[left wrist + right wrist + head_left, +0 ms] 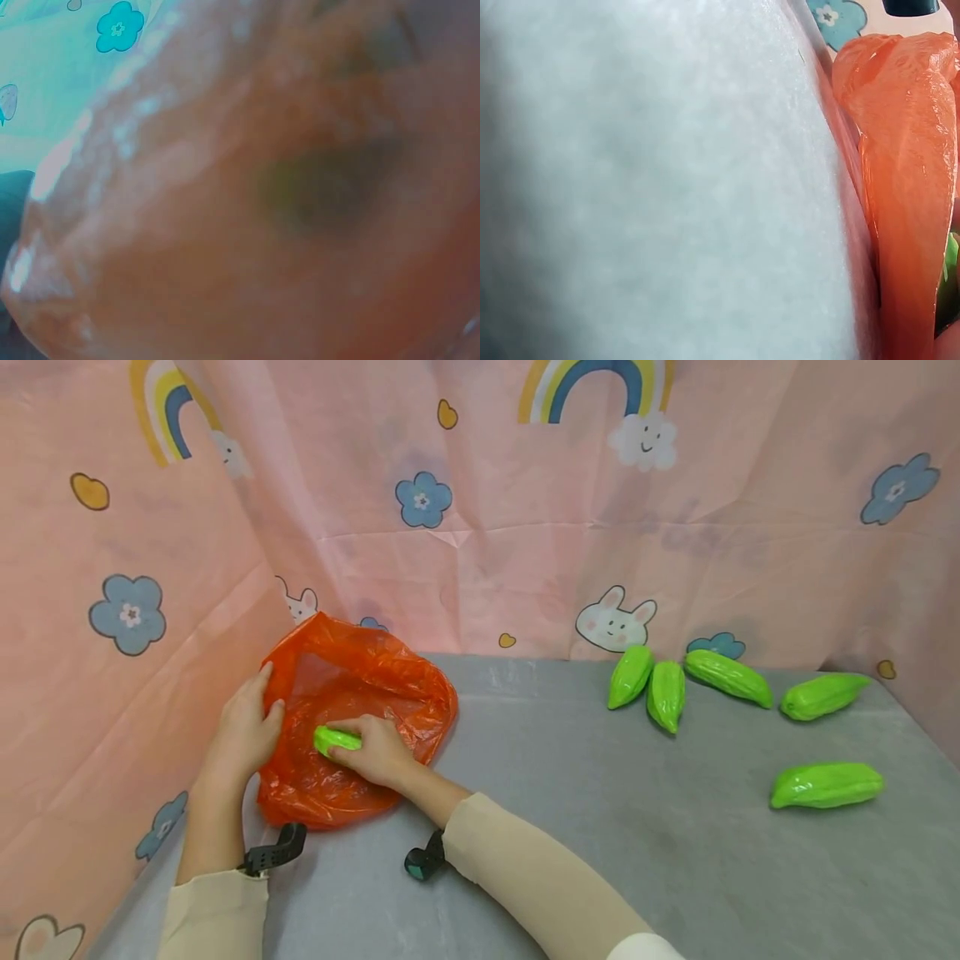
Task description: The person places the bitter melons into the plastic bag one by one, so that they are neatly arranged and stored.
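Observation:
A red-orange plastic bag (pixel 360 681) lies with its mouth spread wide at the left of the grey surface. My left hand (pixel 243 727) holds the bag's left rim, thumb on the inner side. Inside the mouth, my right hand (pixel 378 750) grips a glossy bright green bitter melon (pixel 337 741); its right end is hidden under the fingers. In the left wrist view the bag (pixel 187 247) fills most of the picture, blurred. Only a sliver of the bitter melon (pixel 948 281) shows beside the bag (pixel 907 187) in the right wrist view.
Several more bitter melons lie at the right: a pair (pixel 630 677) near the back, others along the back edge, and one (pixel 827 785) closer to the front. A pink patterned cloth (pixel 480 568) hangs behind and at the left of the grey surface (pixel 570 827).

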`<state>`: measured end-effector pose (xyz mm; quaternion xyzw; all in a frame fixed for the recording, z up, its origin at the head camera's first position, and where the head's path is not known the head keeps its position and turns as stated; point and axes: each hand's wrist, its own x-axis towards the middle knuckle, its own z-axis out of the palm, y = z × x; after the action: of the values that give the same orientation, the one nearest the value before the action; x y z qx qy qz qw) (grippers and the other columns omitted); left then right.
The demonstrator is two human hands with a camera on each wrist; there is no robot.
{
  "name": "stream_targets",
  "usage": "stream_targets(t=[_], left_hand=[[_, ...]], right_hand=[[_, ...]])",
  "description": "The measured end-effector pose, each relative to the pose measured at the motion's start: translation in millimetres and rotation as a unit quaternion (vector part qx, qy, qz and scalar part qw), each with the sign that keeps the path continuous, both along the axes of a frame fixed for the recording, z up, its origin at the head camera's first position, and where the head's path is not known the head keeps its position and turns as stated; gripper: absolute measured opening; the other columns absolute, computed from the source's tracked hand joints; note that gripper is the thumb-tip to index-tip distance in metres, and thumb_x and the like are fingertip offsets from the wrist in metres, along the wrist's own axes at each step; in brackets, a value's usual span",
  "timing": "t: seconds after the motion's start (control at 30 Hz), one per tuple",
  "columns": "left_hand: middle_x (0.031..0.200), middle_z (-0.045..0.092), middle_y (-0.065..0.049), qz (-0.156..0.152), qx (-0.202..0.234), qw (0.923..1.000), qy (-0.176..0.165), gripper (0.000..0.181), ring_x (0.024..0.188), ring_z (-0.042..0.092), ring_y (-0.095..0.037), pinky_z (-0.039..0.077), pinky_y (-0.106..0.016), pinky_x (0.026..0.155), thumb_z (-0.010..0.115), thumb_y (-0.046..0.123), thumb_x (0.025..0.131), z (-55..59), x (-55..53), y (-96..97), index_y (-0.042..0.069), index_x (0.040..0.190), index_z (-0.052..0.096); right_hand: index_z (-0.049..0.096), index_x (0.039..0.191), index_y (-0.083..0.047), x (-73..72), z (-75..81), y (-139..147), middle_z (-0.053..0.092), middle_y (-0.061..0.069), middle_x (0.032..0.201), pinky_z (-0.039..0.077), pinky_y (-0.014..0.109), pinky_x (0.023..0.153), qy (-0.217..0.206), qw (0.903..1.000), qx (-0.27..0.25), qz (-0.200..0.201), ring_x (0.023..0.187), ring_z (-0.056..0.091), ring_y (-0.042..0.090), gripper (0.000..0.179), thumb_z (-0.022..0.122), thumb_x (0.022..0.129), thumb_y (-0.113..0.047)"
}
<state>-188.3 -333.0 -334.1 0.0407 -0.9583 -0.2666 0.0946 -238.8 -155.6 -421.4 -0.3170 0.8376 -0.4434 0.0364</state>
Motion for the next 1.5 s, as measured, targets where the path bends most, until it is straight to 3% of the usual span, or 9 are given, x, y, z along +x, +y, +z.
stream_targets(t=[0.33, 0.57, 0.73, 0.87, 1.07, 1.5], left_hand=[[0.162, 0.023, -0.034, -0.002, 0.002, 1.0000, -0.003, 0.065, 0.147, 0.025, -0.056, 0.026, -0.072, 0.116, 0.042, 0.011, 0.104, 0.8, 0.7, 0.6, -0.002, 0.160, 0.013], [0.163, 0.021, -0.034, 0.005, 0.006, 0.9998, -0.019, 0.065, 0.147, 0.024, -0.056, 0.026, -0.073, 0.115, 0.041, 0.012, 0.105, 0.6, 0.5, -1.7, -0.001, 0.161, 0.010], [0.163, 0.019, -0.034, 0.002, 0.012, 0.9997, -0.020, 0.066, 0.148, 0.022, -0.056, 0.025, -0.073, 0.115, 0.041, 0.013, 0.105, 1.1, -0.5, -1.5, 0.000, 0.162, 0.009], [0.164, 0.018, -0.033, 0.010, 0.019, 0.9995, -0.025, 0.067, 0.147, 0.022, -0.056, 0.027, -0.074, 0.114, 0.041, 0.014, 0.106, 1.2, 0.6, -0.5, 0.002, 0.162, 0.008], [0.163, 0.017, -0.035, 0.011, 0.018, 0.9994, -0.027, 0.067, 0.146, 0.023, -0.058, 0.029, -0.075, 0.111, 0.041, 0.016, 0.106, 0.4, 2.8, -2.1, 0.002, 0.162, 0.006], [0.160, 0.021, -0.038, -0.001, 0.000, 0.9998, -0.018, 0.066, 0.143, 0.025, -0.060, 0.027, -0.076, 0.111, 0.041, 0.017, 0.107, -3.4, 1.0, -4.3, -0.003, 0.160, 0.009]], right_hand=[[0.067, 0.135, -0.019, 0.5, 4.3, 3, 0.072, 0.000, 0.124, 0.046, 0.013, 0.077, -0.005, 0.9999, 0.010, 0.002, 0.096, 0.058, 0.007, 0.041, 0.070, 0.095, -0.030], [0.060, 0.143, -0.014, -1.1, 11.7, 8, 0.071, 0.000, 0.126, 0.046, 0.013, 0.076, -0.016, 0.9987, 0.029, 0.038, 0.092, 0.057, 0.007, 0.053, 0.069, 0.095, -0.034], [0.054, 0.147, -0.013, -0.6, 24.8, 22, 0.067, 0.004, 0.136, 0.053, 0.020, 0.093, 0.001, 0.9975, 0.059, 0.040, 0.111, 0.064, 0.013, 0.058, 0.068, 0.096, -0.036], [0.052, 0.149, -0.014, -0.3, 37.7, 36, 0.063, 0.009, 0.143, 0.054, 0.031, 0.105, -0.006, 0.9982, 0.048, 0.036, 0.129, 0.061, 0.023, 0.057, 0.066, 0.097, -0.035], [0.054, 0.147, -0.017, 0.7, 57.7, 60, 0.060, 0.002, 0.146, 0.054, 0.033, 0.105, -0.016, 0.9996, 0.015, 0.021, 0.130, 0.059, 0.024, 0.055, 0.067, 0.096, -0.035], [0.052, 0.148, -0.016, 4.8, 91.0, 113, 0.055, 0.003, 0.151, 0.050, 0.043, 0.113, 0.049, 0.9988, 0.006, 0.001, 0.138, 0.053, 0.023, 0.057, 0.068, 0.096, -0.034]])
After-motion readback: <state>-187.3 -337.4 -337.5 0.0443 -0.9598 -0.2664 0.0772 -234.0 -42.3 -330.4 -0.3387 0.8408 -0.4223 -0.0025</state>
